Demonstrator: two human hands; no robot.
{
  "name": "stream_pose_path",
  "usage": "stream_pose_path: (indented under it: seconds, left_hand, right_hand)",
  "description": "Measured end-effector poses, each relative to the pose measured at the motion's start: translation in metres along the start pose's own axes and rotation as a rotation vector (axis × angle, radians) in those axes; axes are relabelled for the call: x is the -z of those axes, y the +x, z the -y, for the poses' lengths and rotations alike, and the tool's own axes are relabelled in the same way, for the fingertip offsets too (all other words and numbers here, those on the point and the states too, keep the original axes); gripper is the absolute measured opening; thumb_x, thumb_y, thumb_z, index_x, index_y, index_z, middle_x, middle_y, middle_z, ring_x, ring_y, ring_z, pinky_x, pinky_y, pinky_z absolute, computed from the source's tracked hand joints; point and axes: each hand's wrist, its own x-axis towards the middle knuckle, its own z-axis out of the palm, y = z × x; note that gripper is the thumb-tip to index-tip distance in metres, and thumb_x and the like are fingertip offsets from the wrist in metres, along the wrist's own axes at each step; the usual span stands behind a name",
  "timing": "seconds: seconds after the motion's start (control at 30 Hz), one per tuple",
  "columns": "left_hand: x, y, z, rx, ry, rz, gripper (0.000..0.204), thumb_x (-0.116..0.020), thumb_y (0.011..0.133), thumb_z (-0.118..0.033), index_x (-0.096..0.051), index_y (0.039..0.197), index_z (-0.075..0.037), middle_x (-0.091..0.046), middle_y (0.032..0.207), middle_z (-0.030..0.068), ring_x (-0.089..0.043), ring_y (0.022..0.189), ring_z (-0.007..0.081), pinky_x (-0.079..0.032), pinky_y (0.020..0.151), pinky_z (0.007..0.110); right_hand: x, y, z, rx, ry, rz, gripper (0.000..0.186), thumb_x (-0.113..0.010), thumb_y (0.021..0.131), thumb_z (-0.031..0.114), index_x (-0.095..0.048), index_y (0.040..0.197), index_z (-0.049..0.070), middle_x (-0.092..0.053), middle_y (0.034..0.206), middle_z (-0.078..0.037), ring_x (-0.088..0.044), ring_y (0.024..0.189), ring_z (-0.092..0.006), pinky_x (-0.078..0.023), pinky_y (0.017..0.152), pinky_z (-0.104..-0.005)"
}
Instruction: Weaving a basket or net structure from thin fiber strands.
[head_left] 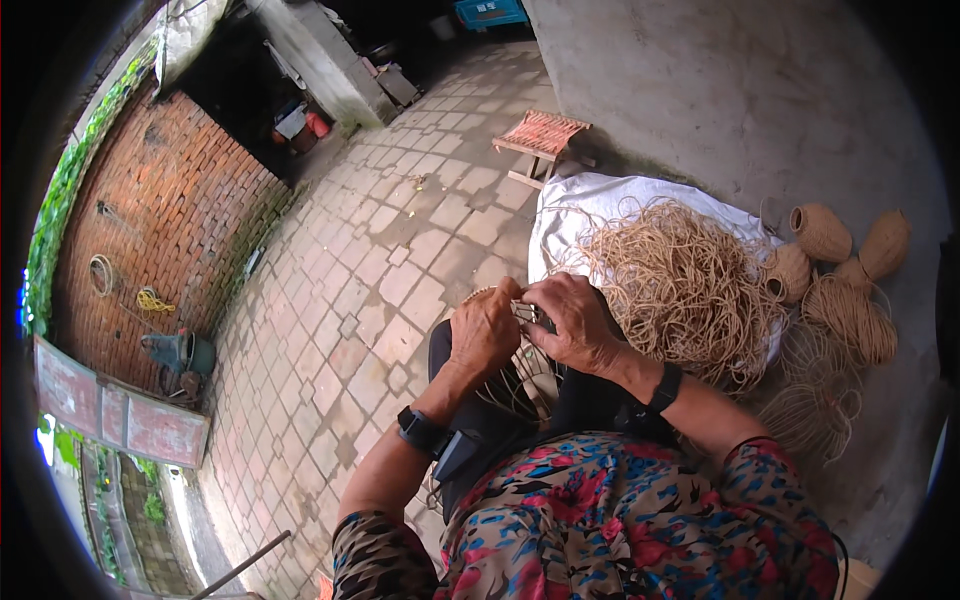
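Observation:
In front of my lap, both my hands are close together on a partly woven piece of pale strands (522,372). The loose strands hang down between my knees. My left hand (487,327) is closed round the piece's upper left side, its back turned up. My right hand (572,322) pinches at the upper right edge with bent fingers, thumb beneath; the fingertips of both hands nearly meet. Just right of my right hand lies a big tangled heap of tan twisted cord (680,285) on a white sheet (562,205).
Several round woven vessels (822,233) and a bundle of cord (850,320) lie by the grey wall (740,100). Thin looped strands (815,385) spread nearer me. A low stool with a woven seat (541,133) stands beyond the sheet. Paving (340,300) runs left toward a brick wall (165,220).

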Motion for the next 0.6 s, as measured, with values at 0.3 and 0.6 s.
stream_pose_path:
  seconds: [0.3,0.6]
  left_hand:
    - [0.034,0.022,0.039,-0.008,-0.483,0.527,0.033,-0.064,0.08,-0.014,-0.056,0.11,-0.005,-0.068,0.078,0.0066,-0.065,0.071,0.0153,-0.052,0.066,0.031]
    - [0.037,0.046,0.068,-0.195,-0.398,0.677,0.024,-0.06,0.083,-0.009,-0.067,0.105,-0.003,-0.071,0.093,0.0065,-0.065,0.084,0.0123,-0.052,0.077,0.03]
  right_hand:
    - [-0.008,-0.013,0.0,-0.024,-0.027,0.183,0.018,-0.071,0.077,0.023,-0.061,0.085,0.01,-0.062,0.08,-0.004,-0.06,0.084,-0.02,-0.037,0.085,-0.0397]
    - [-0.028,-0.002,0.011,-0.03,0.021,-0.01,0.016,-0.067,0.073,0.009,-0.051,0.073,0.01,-0.056,0.06,-0.004,-0.059,0.059,-0.0238,-0.038,0.062,-0.037]
